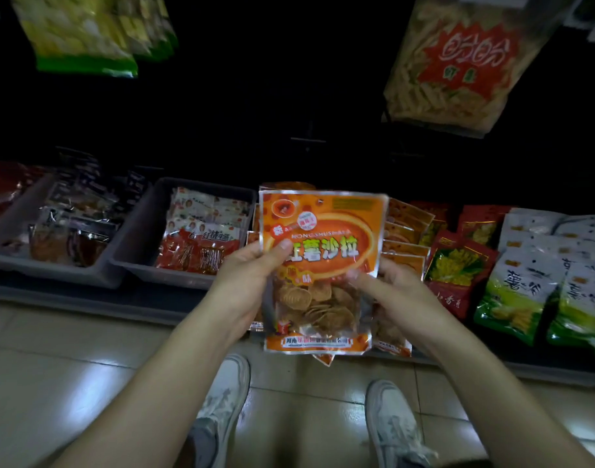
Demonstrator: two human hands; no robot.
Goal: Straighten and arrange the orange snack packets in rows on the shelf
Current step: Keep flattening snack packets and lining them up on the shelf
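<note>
Over shelf edge (87, 300): left hand (245, 282) and right hand (397, 287) grip one orange packet (319, 231), hiding most stacked packets (405, 231) behind.

— What's on the left of my feed?
— I see a grey bin (134, 244) holding red-and-white packets (201, 238).
— And right?
— Red packets (458, 265), then white-and-green bags (522, 288). White sneakers (222, 393) on the tiled floor (70, 366) below.
</note>
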